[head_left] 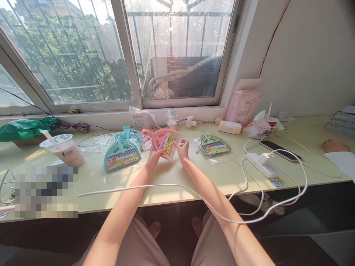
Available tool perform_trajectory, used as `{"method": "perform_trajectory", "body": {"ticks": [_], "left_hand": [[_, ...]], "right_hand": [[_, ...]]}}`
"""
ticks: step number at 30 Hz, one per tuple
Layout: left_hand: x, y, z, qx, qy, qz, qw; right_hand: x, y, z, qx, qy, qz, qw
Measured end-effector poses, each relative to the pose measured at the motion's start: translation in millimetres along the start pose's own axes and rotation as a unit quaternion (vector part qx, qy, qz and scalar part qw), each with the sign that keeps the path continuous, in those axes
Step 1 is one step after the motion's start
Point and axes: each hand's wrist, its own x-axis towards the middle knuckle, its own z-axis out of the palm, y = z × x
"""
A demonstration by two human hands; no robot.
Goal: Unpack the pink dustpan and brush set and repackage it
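A pink dustpan and brush set [165, 140] with a yellow-green label is tilted above the table. My left hand [156, 154] grips its lower left side, thumb across the front. At its right edge, my right hand [183, 149] has curled fingers closed on the rim or wrapper; the exact contact is small. To the left lie teal dustpan and brush sets [122, 153] in clear plastic, overlapping one another. A green dustpan and brush set [213, 145], also wrapped, rests to the right of my right hand.
A tilted drink cup [65, 151] stands at left, another cup [171, 120] by the window. On the right are a power strip [262, 165], a phone [280, 151], a pink box [244, 105] and another person's hand [335, 145]. A white cable [166, 186] crosses above my forearms.
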Motion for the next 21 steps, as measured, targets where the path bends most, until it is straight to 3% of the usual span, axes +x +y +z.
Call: {"method": "perform_trajectory", "body": {"ticks": [3,5,15,18,21], "left_hand": [[0.6,0.0,-0.6,0.002,-0.004,0.01,1.0],[1.2,0.2,-2.0,0.004,-0.009,0.013,1.0],[5.1,-1.0,-2.8,0.079,-0.031,0.006,0.996],[8.0,17.1,-11.2,0.168,0.064,0.033,0.983],[9.7,57.3,-45.3,0.302,0.2,0.145,0.921]], "right_hand": [[1.9,5.9,5.3,0.133,-0.145,0.086,0.977],[2.2,10.1,7.8,0.179,-0.205,0.114,0.955],[6.6,16.3,2.1,0.223,-0.178,0.149,0.947],[8.8,17.0,-0.3,0.245,-0.177,0.148,0.942],[11.9,19.0,-2.6,0.267,-0.169,0.146,0.937]]}}
